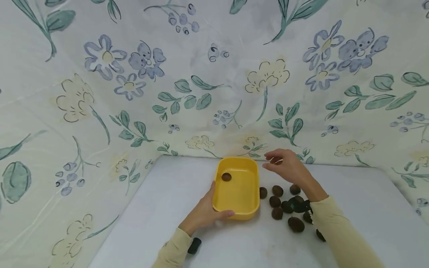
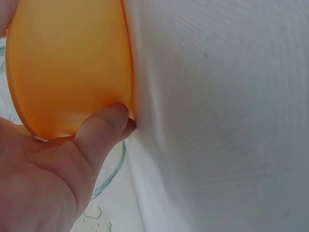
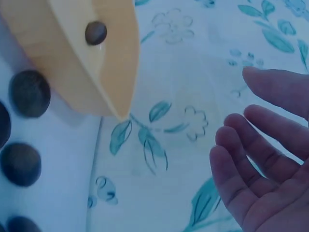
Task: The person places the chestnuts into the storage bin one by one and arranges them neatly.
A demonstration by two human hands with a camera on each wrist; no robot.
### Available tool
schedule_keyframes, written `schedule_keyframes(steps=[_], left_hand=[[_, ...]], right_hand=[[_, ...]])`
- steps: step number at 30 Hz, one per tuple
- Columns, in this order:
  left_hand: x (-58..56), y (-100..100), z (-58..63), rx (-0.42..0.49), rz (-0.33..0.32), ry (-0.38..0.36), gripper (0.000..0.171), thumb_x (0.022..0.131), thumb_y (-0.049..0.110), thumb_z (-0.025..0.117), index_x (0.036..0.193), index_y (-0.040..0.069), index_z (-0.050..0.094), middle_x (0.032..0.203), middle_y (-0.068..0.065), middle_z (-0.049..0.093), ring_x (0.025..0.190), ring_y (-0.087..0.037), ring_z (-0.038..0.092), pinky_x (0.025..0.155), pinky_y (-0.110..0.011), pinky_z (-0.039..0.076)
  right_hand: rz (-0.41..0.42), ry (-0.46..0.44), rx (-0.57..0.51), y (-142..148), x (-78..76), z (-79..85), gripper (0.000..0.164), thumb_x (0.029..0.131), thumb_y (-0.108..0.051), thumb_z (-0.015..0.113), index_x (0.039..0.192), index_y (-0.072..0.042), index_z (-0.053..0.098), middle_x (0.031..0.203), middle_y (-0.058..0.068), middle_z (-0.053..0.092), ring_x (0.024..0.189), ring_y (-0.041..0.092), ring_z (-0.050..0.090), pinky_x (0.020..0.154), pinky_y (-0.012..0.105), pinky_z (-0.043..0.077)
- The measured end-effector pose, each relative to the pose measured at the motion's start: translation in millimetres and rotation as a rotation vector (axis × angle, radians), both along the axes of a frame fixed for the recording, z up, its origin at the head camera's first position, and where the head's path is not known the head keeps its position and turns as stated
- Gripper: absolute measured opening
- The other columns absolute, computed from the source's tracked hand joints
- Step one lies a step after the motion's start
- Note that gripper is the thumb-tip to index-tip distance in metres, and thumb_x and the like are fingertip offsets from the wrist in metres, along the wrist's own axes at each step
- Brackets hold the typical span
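Note:
A yellow plastic tray (image 1: pixel 238 190) with raised walls stands on the white table, and one dark brown, round, nut-like thing (image 1: pixel 226 176) lies inside it toward the left. My left hand (image 1: pixel 203 211) grips the tray's near left corner, thumb along the near wall and fingers along the left side. In the left wrist view the thumb (image 2: pixel 104 125) presses on the tray's outer wall. Above and to the right of the tray's far end is my right hand (image 1: pixel 286 166), fingers loosely bent and apart. Nothing is between those fingers in the right wrist view.
Several similar brown things, among them a larger one (image 1: pixel 296 225), lie scattered right of the tray, some partly hidden under my right forearm. A floral cloth (image 1: pixel 234 93) hangs as a wall behind the table (image 1: pixel 161 193) and at its sides.

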State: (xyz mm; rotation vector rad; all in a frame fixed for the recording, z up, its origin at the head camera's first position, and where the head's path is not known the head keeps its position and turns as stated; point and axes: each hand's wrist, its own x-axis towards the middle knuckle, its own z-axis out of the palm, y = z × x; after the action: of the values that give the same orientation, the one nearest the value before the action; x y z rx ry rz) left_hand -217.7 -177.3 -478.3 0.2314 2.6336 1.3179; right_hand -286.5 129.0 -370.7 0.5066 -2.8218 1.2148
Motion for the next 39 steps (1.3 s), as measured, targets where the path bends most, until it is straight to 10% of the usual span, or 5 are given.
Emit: schedule_keyframes(steps=[20,39], left_hand=[[0.4,-1,1.4,-0.004,0.018,-0.022,0.134,0.078,0.055,0.087,0.167,0.006,0.0,0.171,-0.021,0.023,0.153,-0.038,0.037,0.125,-0.059,0.031],[1.5,-1,0.5,0.0,0.026,-0.041,0.134,0.077,0.054,0.088,0.167,0.011,-0.001,0.172,-0.018,0.024,0.153,-0.037,0.037,0.125,-0.06,0.03]], right_hand=[[-0.128,0.064,0.05,105,29.5,-38.0,0.044,0.098,-0.024,0.073,0.13,0.005,0.067,0.126,0.025,0.07,0.11,0.037,0.069,0.094,0.048,0.06],[-0.143,-0.035,0.138,147,35.6,-88.1,0.046,0.094,-0.018,0.076,0.129,0.01,0.064,0.125,0.03,0.069,0.11,0.045,0.068,0.09,0.052,0.061]])
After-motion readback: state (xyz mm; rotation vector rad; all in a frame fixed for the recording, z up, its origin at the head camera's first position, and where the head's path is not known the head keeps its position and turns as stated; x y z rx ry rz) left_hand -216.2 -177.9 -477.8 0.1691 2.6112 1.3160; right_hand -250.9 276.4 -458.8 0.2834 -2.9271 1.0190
